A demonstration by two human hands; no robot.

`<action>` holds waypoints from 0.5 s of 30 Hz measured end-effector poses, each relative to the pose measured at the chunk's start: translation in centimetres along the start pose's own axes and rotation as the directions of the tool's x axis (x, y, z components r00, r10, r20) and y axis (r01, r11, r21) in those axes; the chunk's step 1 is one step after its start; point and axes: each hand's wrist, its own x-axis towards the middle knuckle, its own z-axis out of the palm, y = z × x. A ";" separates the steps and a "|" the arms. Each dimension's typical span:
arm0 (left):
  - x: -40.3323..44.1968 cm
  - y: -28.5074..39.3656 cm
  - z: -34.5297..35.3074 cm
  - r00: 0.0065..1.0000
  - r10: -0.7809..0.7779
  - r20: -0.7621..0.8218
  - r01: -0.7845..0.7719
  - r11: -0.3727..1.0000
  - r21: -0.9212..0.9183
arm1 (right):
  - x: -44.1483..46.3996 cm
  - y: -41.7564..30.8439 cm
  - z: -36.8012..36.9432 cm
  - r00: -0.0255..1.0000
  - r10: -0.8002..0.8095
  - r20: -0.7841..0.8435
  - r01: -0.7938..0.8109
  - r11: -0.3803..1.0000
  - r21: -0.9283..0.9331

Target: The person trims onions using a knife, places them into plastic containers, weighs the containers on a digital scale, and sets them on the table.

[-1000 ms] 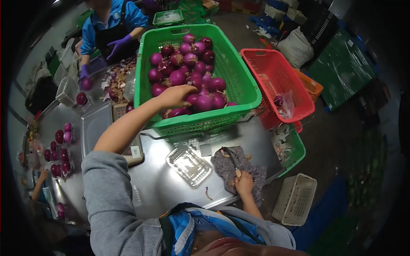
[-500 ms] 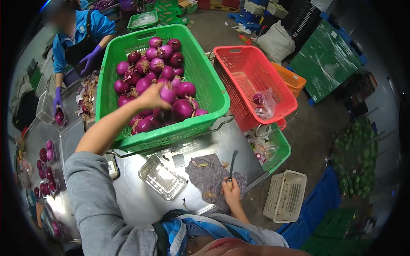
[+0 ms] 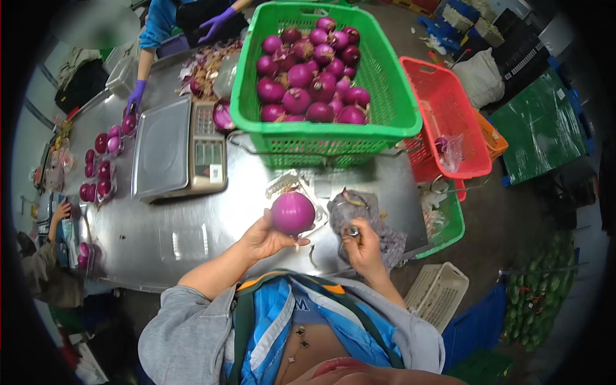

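A large red onion (image 3: 292, 213) rests in my left hand (image 3: 262, 239), with my fingers and thumb around its lower left side. My right hand (image 3: 366, 249) is closed around a knife (image 3: 353, 231); only a small end part shows now, and the blade is hard to make out. Behind the onion lies a clear plastic tray (image 3: 319, 204), partly covered by it. Near my right hand a crumpled grey cloth (image 3: 389, 239) lies on the metal table (image 3: 240, 183), with a dry onion scrap on top.
Ahead stands a green crate (image 3: 327, 138) of red onions. To its left is a scale (image 3: 163, 151); packed onions (image 3: 104, 179) lie farther left. A co-worker's purple-gloved hand (image 3: 136, 96) touches onions there. A red crate (image 3: 471, 165) stands at right, a beige basket (image 3: 438, 295) below.
My left hand has come out of the green crate with an onion and is now over the plastic tray. My right hand has turned the knife. The view has shifted left.
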 end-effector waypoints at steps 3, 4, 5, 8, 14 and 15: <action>-2.4 -1.2 0.6 0.998 0.050 -0.029 -0.053 0.993 -0.105 | 0.1 -2.5 1.1 0.943 -0.250 0.221 0.298 0.928 -0.223; -3.1 -0.9 1.4 0.987 0.112 -0.112 -0.074 0.952 0.297 | 0.0 -2.9 1.5 0.919 -0.309 0.243 0.371 0.887 -0.275; -3.7 -0.8 1.8 0.967 0.196 -0.161 -0.044 0.755 0.654 | -0.3 -3.2 1.8 0.922 -0.298 0.246 0.361 0.892 -0.272; -4.5 -1.8 1.7 0.927 0.374 0.010 -0.158 0.366 0.917 | -1.0 -4.0 2.5 0.917 -0.289 0.274 0.374 0.861 -0.345; -5.2 -2.3 3.2 0.929 0.359 0.093 -0.178 0.211 0.961 | -1.9 -4.0 2.5 0.926 -0.335 0.175 0.378 0.818 -0.433; -5.2 -2.4 3.7 0.931 0.350 0.105 -0.195 0.234 0.953 | -2.0 -4.0 2.4 0.928 -0.331 0.170 0.372 0.819 -0.437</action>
